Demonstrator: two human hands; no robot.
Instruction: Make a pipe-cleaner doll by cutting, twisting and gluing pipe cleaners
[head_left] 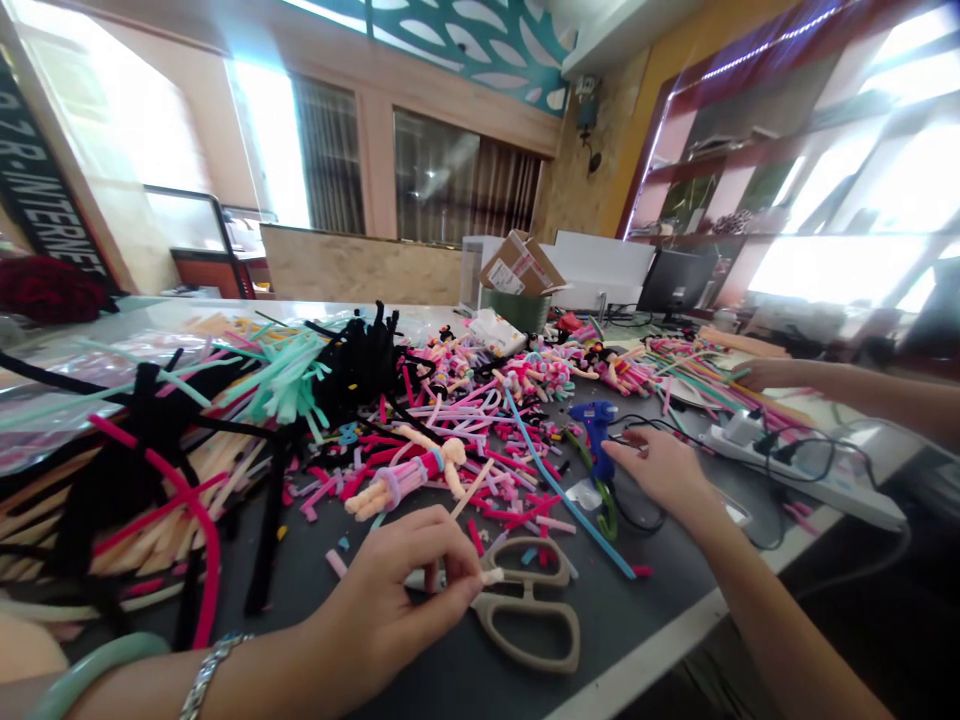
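Observation:
My left hand point(420, 575) is closed in a pinch on a short cream piece of pipe cleaner point(491, 577), just above the scissors. The scissors point(571, 640) have beige handles and lie on the dark table; my left hand covers part of their blades. My right hand point(664, 468) reaches in with fingers apart beside a blue glue gun point(598, 440). Its fingertips are at the back of the gun; whether they touch is unclear. A pipe-cleaner doll point(405, 478) with a cream head and pink-purple dress lies beyond my left hand.
Cut pink and purple pipe-cleaner pieces point(517, 505) litter the table. Mint point(289, 375) and black bundles point(360, 350) are heaped at left. Finished-looking dolls point(536, 375) pile up behind. A power strip point(817, 480) with cables lies at right, near another person's hand point(772, 374).

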